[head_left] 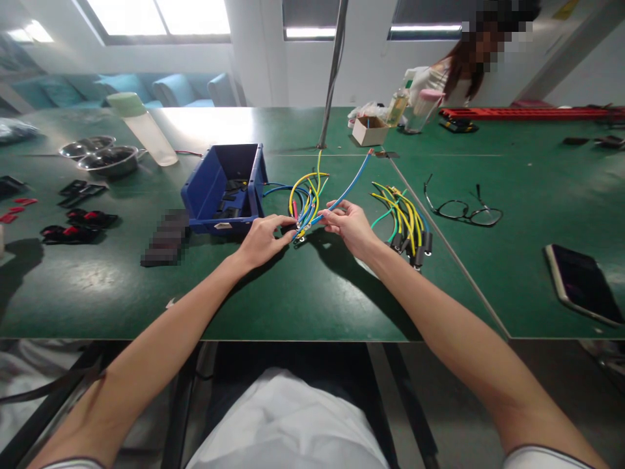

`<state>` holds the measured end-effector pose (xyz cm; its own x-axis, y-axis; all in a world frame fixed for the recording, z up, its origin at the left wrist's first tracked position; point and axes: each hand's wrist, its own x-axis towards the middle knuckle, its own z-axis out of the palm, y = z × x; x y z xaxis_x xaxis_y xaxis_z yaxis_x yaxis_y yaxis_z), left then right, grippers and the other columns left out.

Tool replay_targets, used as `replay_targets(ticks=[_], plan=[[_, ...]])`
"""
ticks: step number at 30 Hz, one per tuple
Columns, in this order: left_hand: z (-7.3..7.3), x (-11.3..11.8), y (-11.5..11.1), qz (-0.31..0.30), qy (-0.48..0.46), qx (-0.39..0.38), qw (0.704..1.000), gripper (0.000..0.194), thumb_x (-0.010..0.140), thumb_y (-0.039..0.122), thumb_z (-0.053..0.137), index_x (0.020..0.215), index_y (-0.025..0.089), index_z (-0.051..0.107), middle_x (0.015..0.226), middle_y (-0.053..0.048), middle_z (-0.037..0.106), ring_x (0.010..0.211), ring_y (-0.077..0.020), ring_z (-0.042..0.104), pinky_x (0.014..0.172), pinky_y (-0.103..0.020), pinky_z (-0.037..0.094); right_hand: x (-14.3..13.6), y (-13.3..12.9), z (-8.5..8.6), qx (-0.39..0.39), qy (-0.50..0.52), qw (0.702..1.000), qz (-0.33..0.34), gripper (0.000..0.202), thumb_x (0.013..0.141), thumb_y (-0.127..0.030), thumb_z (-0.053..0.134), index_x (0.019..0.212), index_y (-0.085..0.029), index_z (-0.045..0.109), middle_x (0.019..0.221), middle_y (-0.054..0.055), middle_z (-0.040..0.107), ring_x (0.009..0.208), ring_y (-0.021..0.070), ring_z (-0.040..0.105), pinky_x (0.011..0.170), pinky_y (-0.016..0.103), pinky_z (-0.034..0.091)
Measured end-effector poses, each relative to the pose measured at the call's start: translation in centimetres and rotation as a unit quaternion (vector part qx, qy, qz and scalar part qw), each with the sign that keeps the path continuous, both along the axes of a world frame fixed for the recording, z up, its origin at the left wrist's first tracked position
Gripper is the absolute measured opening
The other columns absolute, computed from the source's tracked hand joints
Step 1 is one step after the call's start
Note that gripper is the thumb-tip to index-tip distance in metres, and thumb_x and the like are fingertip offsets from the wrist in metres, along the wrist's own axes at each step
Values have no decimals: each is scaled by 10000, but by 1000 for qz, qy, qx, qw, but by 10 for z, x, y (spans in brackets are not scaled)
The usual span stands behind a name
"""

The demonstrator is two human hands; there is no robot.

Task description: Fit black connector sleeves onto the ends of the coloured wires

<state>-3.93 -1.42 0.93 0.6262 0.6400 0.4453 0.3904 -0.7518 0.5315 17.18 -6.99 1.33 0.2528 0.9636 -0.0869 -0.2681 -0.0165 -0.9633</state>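
A blue wire (352, 185) slants up and right from my hands, its far tip reddish. My right hand (352, 227) pinches it between thumb and fingers partway along. At its lower end, my left hand (267, 240) is closed with thumb and forefinger on the wire, near a small dark piece that is partly hidden. Behind and between the hands lies a bundle of yellow, blue and green wires (300, 192) with metal lugs at the near end. Right of my right hand rests another bunch, yellow-green wires (407, 218) with black sleeves on their near ends.
Left of the hands stands a blue bin (222, 189) holding black parts. A metal pole (333, 78) rises behind the wires. Eyeglasses (463, 212) and a phone (583, 283) lie at right. Metal bowls (110, 159) and a bottle (146, 130) are back left. A person (454, 71) is across the table.
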Motion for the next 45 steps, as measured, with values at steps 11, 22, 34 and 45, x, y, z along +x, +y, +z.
replay_targets(ticks=[11, 22, 34, 45], plan=[[3, -1, 0, -10, 1, -29, 1000, 272, 866, 348, 612, 1058, 193, 727, 1009, -43, 742, 884, -183, 694, 836, -277, 517, -3, -1, -1, 8, 26, 1000, 3, 286, 698, -181, 737, 852, -211, 498, 762, -25, 687, 682, 104, 684, 580, 184, 517], [2, -1, 1, 0, 0, -48, 999, 286, 868, 352, 605, 1064, 191, 737, 1016, -47, 742, 875, -201, 710, 841, -285, 531, -4, -3, 3, 8, 52, 999, -7, 224, 735, -139, 703, 833, -214, 515, 743, -20, 694, 663, 109, 683, 606, 205, 543], [3, -1, 0, -6, -17, -65, 998, 244, 853, 299, 619, 1032, 178, 730, 951, -38, 753, 809, -173, 705, 774, -266, 555, -3, -1, 4, 35, 57, 998, -8, 191, 738, -198, 725, 820, -201, 553, 745, 0, 685, 666, 131, 696, 616, 228, 564], [0, 0, -1, -4, -46, -103, 994, 255, 829, 367, 644, 967, 163, 709, 916, -42, 751, 801, -181, 711, 752, -270, 571, -6, -1, -2, 62, 21, 997, -37, 259, 715, -235, 733, 854, -214, 515, 760, -10, 682, 686, 144, 704, 593, 236, 562]])
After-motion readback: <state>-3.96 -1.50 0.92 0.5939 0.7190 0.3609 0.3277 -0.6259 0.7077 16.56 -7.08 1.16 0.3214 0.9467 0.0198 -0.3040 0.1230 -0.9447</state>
